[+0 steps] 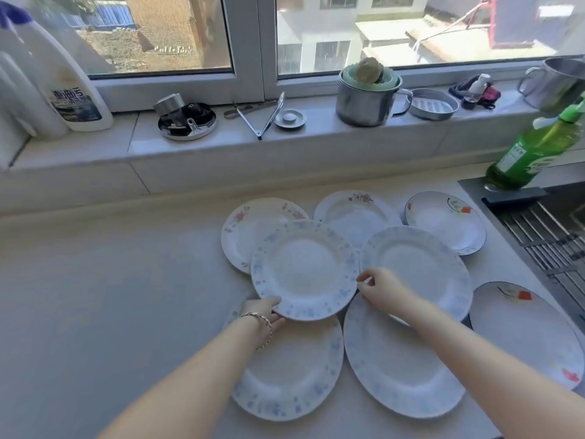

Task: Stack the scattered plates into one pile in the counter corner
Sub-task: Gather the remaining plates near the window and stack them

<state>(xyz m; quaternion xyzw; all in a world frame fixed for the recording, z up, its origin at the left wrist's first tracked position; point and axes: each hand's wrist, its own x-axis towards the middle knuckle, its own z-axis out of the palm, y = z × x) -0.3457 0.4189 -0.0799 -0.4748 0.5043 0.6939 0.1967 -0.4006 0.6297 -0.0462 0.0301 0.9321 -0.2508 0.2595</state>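
Observation:
Several white plates lie spread over the counter. A blue-speckled plate is held between both hands, lifted slightly above the others. My left hand grips its near-left rim from below. My right hand pinches its right rim. Under and around it lie a blue-speckled plate at the near middle, a large one to the near right, another blue one at centre right, two pink-flowered plates behind, and two dark-rimmed plates with red flowers at the right.
A sink with a metal rack lies at the right edge, a green bottle beside it. The windowsill holds a white detergent jug, a metal lid, tongs, a steel mug and a soap dish.

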